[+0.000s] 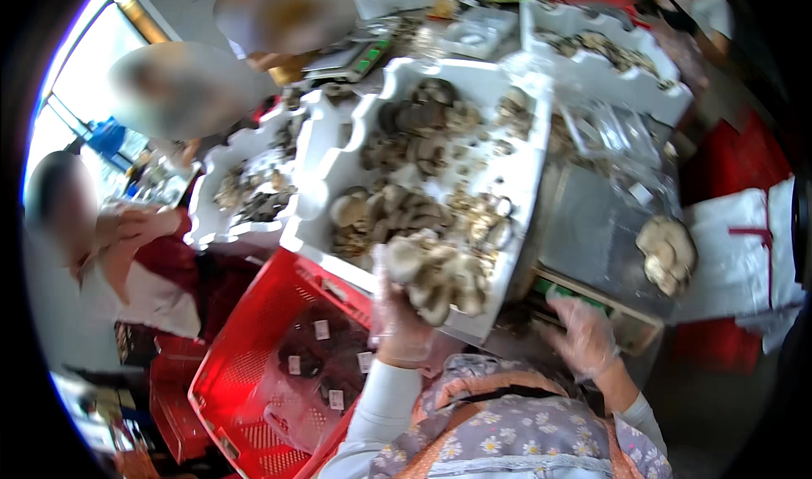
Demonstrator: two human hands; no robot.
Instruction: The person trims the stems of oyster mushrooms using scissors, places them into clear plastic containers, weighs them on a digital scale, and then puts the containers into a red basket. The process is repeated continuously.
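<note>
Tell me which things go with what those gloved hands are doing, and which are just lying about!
Seems to go with the hands:
left hand, holding a mushroom clump
white box of loose mushrooms
right hand, apparently empty, near the grey-topped scale

Probably just lying about:
red crate with labelled packages
clear plastic trays

At least four foam boxes (311,217) and two scales (592,225), two gloved hands (402,331) and four labels (321,330) show.
</note>
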